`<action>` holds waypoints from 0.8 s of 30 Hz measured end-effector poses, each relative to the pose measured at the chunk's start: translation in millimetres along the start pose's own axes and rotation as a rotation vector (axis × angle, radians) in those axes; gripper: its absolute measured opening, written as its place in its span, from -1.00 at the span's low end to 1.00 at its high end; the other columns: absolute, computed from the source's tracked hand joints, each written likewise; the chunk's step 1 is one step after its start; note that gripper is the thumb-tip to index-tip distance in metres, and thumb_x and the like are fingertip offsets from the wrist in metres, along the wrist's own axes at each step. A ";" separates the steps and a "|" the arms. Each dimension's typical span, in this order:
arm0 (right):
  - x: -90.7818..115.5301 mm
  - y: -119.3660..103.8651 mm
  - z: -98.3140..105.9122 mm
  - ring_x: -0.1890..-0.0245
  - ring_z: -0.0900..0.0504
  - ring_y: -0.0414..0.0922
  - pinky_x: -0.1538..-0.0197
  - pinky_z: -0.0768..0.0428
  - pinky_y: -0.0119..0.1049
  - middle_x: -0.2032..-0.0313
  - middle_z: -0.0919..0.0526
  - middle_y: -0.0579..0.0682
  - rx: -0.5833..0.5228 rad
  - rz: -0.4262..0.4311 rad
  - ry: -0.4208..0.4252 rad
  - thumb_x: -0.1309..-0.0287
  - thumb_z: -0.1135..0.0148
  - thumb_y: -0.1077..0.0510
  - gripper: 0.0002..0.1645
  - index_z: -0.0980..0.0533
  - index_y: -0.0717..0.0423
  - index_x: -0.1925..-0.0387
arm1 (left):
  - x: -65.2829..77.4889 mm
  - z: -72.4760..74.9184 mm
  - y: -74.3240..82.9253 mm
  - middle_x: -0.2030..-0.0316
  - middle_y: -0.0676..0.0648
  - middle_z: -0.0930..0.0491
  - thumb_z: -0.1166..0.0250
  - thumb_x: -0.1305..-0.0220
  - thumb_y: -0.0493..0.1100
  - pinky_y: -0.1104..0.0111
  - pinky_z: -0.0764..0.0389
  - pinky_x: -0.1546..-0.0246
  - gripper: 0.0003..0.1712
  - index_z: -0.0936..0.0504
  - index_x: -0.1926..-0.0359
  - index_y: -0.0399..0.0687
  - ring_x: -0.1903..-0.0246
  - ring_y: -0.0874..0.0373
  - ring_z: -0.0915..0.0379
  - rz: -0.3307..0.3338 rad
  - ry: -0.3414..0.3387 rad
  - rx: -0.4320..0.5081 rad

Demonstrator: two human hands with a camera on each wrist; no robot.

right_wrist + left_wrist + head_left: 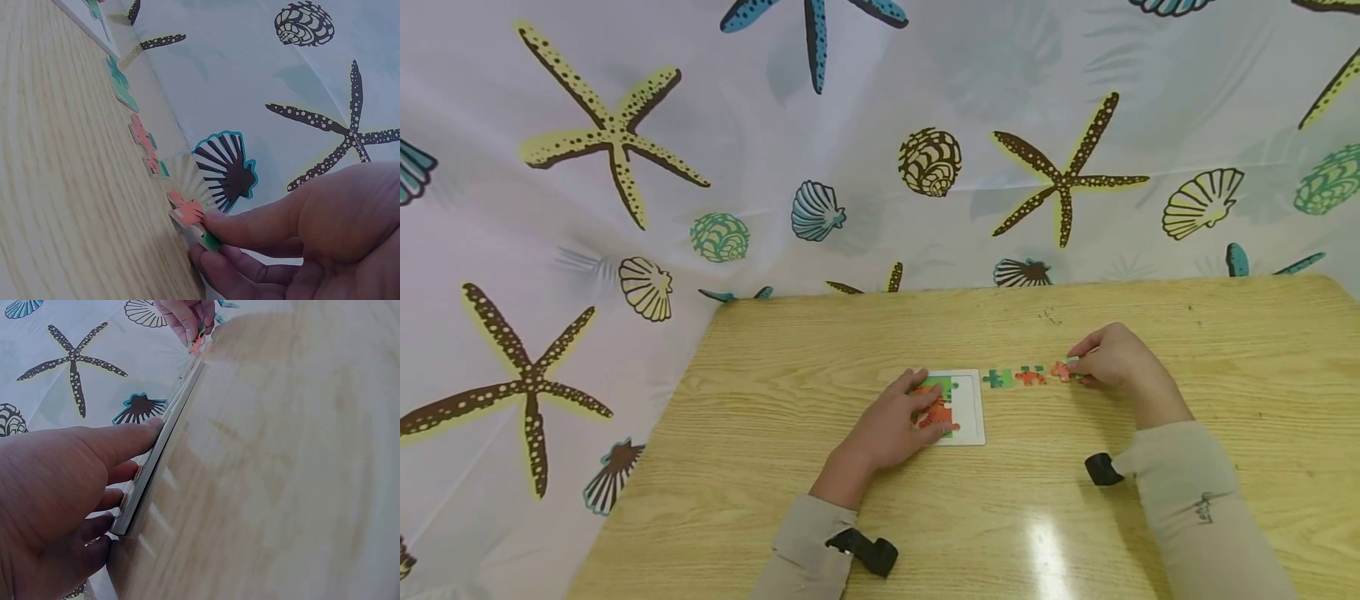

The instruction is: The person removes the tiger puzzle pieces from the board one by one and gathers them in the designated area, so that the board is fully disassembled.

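Letters in dark ink stand on the right sleeve [1195,483] at the lower right of the head view; they seem to begin "Le", but the rest is too small to read. At the centre of that view, the left hand [891,421] rests on a white tray [969,408], its fingers spread over a partly filled red and green puzzle [936,412]; a blank white strip shows at the tray's right. Right of centre, the right hand [1112,358] has a narrow grip, pinching a red and green piece [1063,370]. Between tray and held piece lie a green piece [1000,378] and a red piece [1031,376], apart from each other, flat on the worktop [820,333].

The right wrist view shows what the head view hides: the thumb [250,222] on the upper face of the held piece, fingers beneath, and the pieces' pale, thick edges. The left wrist view gives the tray edge-on, slanting through the left half of the frame, with a fingertip [150,427] touching its rim. Patterned cloth [865,142] fills the head view's upper part.
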State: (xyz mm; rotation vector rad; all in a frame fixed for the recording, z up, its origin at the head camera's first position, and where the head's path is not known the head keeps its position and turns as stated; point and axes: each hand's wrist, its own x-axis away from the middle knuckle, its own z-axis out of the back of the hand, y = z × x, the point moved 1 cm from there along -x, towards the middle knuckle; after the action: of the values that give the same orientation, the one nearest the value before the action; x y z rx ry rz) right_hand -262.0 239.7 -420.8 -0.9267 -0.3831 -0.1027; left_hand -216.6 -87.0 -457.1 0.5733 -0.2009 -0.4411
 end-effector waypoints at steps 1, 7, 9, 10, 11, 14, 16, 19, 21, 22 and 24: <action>-0.1 0.1 -0.2 0.47 -0.62 -0.19 0.30 -0.69 -0.33 0.18 -0.65 0.19 0.009 0.000 0.005 -0.37 -0.30 0.28 -0.68 -0.58 0.49 -0.02 | 0.1 0.0 0.0 -0.59 -0.19 -0.14 -0.38 -0.42 0.08 -0.03 -0.28 -0.49 -0.25 -0.42 -0.48 -0.17 -0.61 -0.20 0.11 0.002 0.000 0.000; -0.6 0.6 0.7 0.48 -0.63 -0.19 0.31 -0.63 -0.32 0.29 -0.68 0.12 0.095 0.004 0.047 -0.34 -0.37 0.21 -0.68 -0.63 0.44 0.05 | 0.5 0.6 0.0 -0.59 -0.19 -0.14 -0.38 -0.42 0.08 -0.03 -0.29 -0.48 -0.25 -0.42 -0.48 -0.16 -0.61 -0.20 0.11 0.004 0.001 -0.005; -0.3 0.3 1.6 0.47 -0.64 -0.19 0.31 -0.60 -0.32 0.33 -0.69 0.09 0.119 0.002 0.069 -0.31 -0.40 0.19 -0.69 -0.66 0.41 0.10 | 0.7 0.8 0.0 -0.59 -0.20 -0.14 -0.38 -0.42 0.08 -0.03 -0.29 -0.48 -0.25 -0.43 -0.48 -0.17 -0.61 -0.20 0.11 0.002 0.002 -0.004; -0.1 0.2 2.0 0.47 -0.63 -0.18 0.31 -0.58 -0.32 0.36 -0.69 0.07 0.129 0.000 0.081 -0.29 -0.42 0.18 -0.70 -0.67 0.39 0.12 | 0.7 0.9 0.0 -0.58 -0.20 -0.14 -0.38 -0.42 0.08 -0.04 -0.29 -0.48 -0.25 -0.43 -0.48 -0.17 -0.61 -0.20 0.11 0.000 0.003 -0.003; 0.3 0.2 2.6 0.47 -0.63 -0.18 0.32 -0.57 -0.32 0.38 -0.70 0.06 0.138 -0.001 0.092 -0.27 -0.43 0.17 -0.71 -0.69 0.37 0.15 | 0.7 0.8 -0.2 -0.58 -0.20 -0.15 -0.38 -0.42 0.07 -0.04 -0.30 -0.48 -0.25 -0.43 -0.48 -0.17 -0.61 -0.20 0.10 -0.002 0.003 -0.003; 1.1 -0.2 2.5 0.47 -0.63 -0.16 0.32 -0.57 -0.30 0.41 -0.70 0.04 0.130 -0.005 0.112 -0.24 -0.45 0.18 -0.74 -0.70 0.35 0.18 | 0.5 0.8 -0.5 -0.59 -0.20 -0.14 -0.38 -0.42 0.07 -0.03 -0.30 -0.48 -0.24 -0.43 -0.48 -0.17 -0.61 -0.20 0.11 -0.002 0.001 -0.005; 1.6 -0.2 1.9 0.47 -0.64 -0.15 0.30 -0.57 -0.27 0.42 -0.70 0.04 0.130 -0.008 0.128 -0.23 -0.46 0.19 -0.75 -0.69 0.35 0.19 | 0.3 0.6 -0.7 -0.59 -0.20 -0.14 -0.39 -0.42 0.07 -0.02 -0.30 -0.48 -0.24 -0.43 -0.48 -0.17 -0.61 -0.19 0.10 -0.001 0.002 -0.003; 2.7 -0.6 0.2 0.43 -0.65 -0.08 0.24 -0.60 -0.19 0.40 -0.71 0.09 0.146 -0.005 0.164 -0.19 -0.49 0.19 -0.75 -0.69 0.35 0.22 | 0.1 0.1 -1.1 -0.59 -0.20 -0.14 -0.39 -0.41 0.07 -0.02 -0.30 -0.48 -0.24 -0.43 -0.48 -0.17 -0.61 -0.20 0.10 -0.001 0.003 0.002; 3.1 -1.1 -1.1 0.34 -0.63 0.01 0.21 -0.59 -0.14 0.35 -0.70 0.14 0.167 -0.008 0.192 -0.17 -0.51 0.18 -0.74 -0.68 0.33 0.25 | 0.0 -0.2 -1.1 -0.59 -0.20 -0.14 -0.39 -0.41 0.07 -0.03 -0.30 -0.48 -0.24 -0.43 -0.48 -0.17 -0.61 -0.20 0.10 -0.002 0.004 0.003; 3.5 -1.3 -1.7 0.30 -0.62 0.05 0.19 -0.59 -0.11 0.33 -0.70 0.17 0.174 -0.009 0.202 -0.16 -0.52 0.18 -0.74 -0.68 0.33 0.26 | 0.1 -0.3 -1.1 -0.58 -0.20 -0.14 -0.39 -0.41 0.07 -0.03 -0.30 -0.48 -0.24 -0.43 -0.48 -0.17 -0.61 -0.20 0.10 -0.002 0.003 0.004; 4.0 -1.6 -2.6 0.23 -0.57 0.13 0.17 -0.58 -0.07 0.28 -0.68 0.21 0.191 -0.012 0.221 -0.14 -0.54 0.17 -0.73 -0.67 0.32 0.29 | 0.1 -0.4 -0.7 -0.59 -0.20 -0.14 -0.39 -0.41 0.07 -0.03 -0.30 -0.48 -0.24 -0.42 -0.48 -0.17 -0.61 -0.20 0.11 -0.001 0.003 0.003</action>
State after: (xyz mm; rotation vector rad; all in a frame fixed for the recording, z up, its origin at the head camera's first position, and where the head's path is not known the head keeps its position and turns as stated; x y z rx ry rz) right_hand -257.9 236.9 -419.4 -0.7158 -0.1896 -0.1750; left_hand -216.7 -87.4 -457.8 0.5770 -0.1988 -0.4414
